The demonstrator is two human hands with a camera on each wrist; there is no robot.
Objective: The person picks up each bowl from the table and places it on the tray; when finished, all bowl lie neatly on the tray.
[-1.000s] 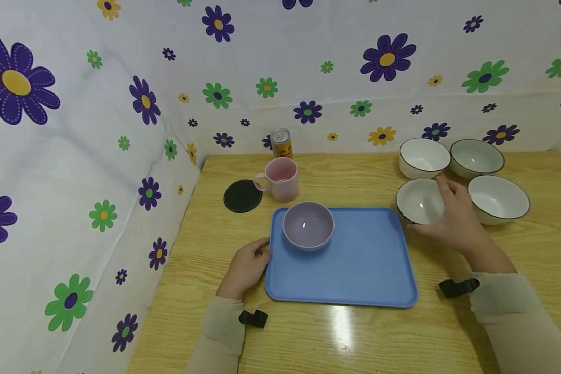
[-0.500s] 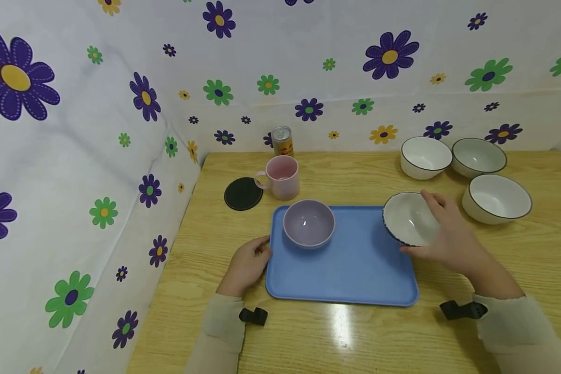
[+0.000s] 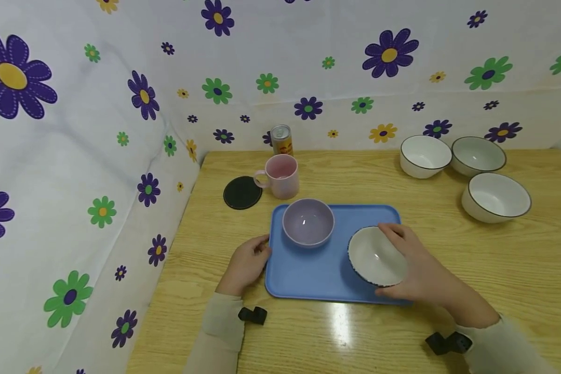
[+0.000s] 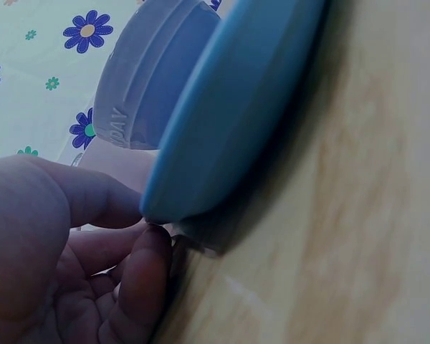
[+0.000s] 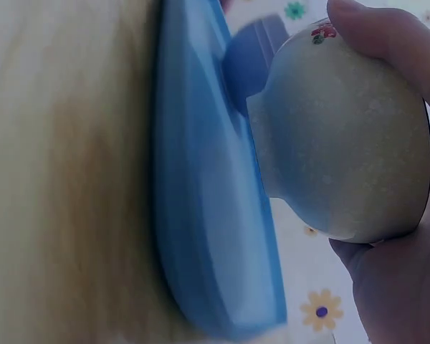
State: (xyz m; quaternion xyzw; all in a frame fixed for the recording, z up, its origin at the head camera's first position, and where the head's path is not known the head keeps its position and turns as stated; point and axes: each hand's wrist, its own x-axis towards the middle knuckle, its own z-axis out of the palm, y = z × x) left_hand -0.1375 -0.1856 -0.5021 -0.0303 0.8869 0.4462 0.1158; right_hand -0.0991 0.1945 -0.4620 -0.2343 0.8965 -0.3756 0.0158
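Note:
My right hand [image 3: 418, 272] grips a white bowl [image 3: 374, 257] with a dark, chipped-looking rim, thumb and fingers on opposite sides. The bowl is over the right part of a blue tray [image 3: 318, 283]. From the right wrist view, the bowl's pale speckled outside [image 5: 351, 136] shows a small red mark, and its foot is apart from the tray floor. A lilac bowl [image 3: 308, 223] stands in the tray's upper left. My left hand [image 3: 245, 264] pinches the tray's left edge; in the left wrist view the thumb and a curled finger [image 4: 145, 269] meet at the rim.
Behind the tray are a pink mug [image 3: 282, 179], a can [image 3: 281, 139] and a black round coaster [image 3: 243, 192]. Three dark-rimmed bowls stand at the back right: a white one [image 3: 424, 156], a greyish one [image 3: 478, 155] and another white one [image 3: 495, 197]. Flower-patterned cloth [image 3: 332, 83] hangs behind the table.
The right hand has carried the white bowl left and nearer, from beside the other bowls to above the tray's right part. The left hand stays at the tray's edge.

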